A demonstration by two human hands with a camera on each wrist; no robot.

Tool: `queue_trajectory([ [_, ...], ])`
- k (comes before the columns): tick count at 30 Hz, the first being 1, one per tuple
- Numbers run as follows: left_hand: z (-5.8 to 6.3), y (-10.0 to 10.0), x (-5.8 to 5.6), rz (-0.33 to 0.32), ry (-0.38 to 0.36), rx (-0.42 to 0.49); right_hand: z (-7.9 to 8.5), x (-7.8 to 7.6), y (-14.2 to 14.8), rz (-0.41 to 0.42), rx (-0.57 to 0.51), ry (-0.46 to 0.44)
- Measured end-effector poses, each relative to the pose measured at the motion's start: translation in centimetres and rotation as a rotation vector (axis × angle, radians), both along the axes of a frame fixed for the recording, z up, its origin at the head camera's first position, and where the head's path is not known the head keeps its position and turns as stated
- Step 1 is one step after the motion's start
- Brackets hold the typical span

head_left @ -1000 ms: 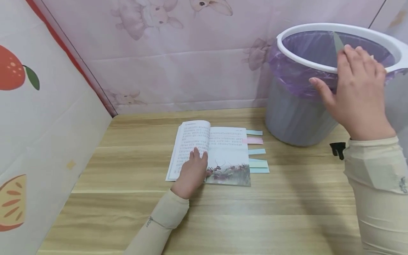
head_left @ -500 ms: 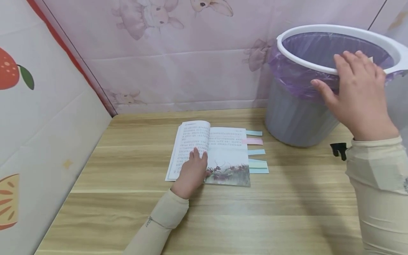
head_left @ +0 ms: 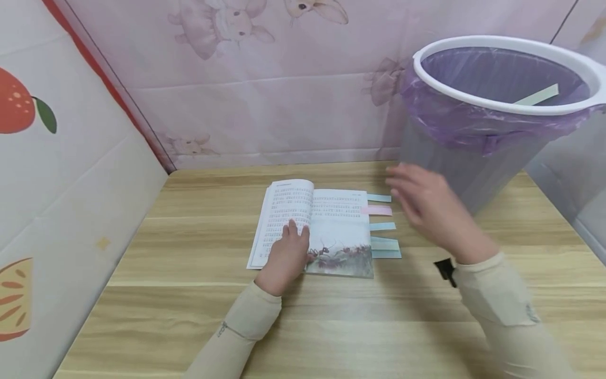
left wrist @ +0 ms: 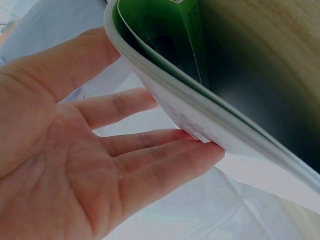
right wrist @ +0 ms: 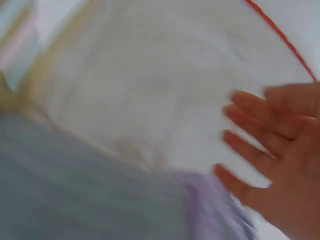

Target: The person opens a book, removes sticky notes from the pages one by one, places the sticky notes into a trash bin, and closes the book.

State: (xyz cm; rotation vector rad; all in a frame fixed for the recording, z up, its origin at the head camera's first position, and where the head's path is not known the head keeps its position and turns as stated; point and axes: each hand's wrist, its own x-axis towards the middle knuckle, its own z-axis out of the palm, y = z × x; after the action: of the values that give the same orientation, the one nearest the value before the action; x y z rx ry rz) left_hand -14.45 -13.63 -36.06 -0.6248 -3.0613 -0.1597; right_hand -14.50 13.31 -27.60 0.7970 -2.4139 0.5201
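Observation:
An open book (head_left: 338,231) lies on the wooden table, with an ant picture at the foot of its right page. My left hand (head_left: 286,258) rests on the curved left page near the fold; in the left wrist view that hand (left wrist: 125,155) has its fingers extended against the page and its thumb at the book's edge. Several paper strips, among them a pink strip (head_left: 377,210) and a blue strip (head_left: 382,226), stick out at the right side. My right hand (head_left: 433,210) hovers between these strips and the bin, fingers spread, holding nothing, as the right wrist view also shows.
A grey bin (head_left: 454,163) with a white rim and purple liner (head_left: 440,123) stands at the back right. A pale green paper strip (head_left: 539,96) pokes up inside it. Patterned walls close off the back and left of the table (head_left: 189,237).
My right hand has come away from the bin's mouth, down and left toward the book's strips. A pale green strip that it held is now in the bin. My left hand stays put.

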Motion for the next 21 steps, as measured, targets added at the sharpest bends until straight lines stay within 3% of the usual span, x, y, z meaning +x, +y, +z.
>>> queue_trajectory([
  [4, -0.1, 0.0, -0.1, 0.006, -0.021, 0.001, -3.6, -1.5, -1.2, -0.098, 0.184, -0.375],
  [8, -0.3, 0.0, 0.0, 0.009, -0.037, 0.007, -6.2, -3.0, -1.9, -0.141, 0.281, -0.557],
  [14, -0.5, 0.1, 0.1, 0.007, -0.032, 0.007, -8.2, -4.2, -2.0, -0.19, 0.317, -0.668],
  [21, -0.2, 0.0, 0.0, -0.002, 0.023, 0.001, -8.4, -5.0, -2.1, -0.194, 0.301, -0.653],
])
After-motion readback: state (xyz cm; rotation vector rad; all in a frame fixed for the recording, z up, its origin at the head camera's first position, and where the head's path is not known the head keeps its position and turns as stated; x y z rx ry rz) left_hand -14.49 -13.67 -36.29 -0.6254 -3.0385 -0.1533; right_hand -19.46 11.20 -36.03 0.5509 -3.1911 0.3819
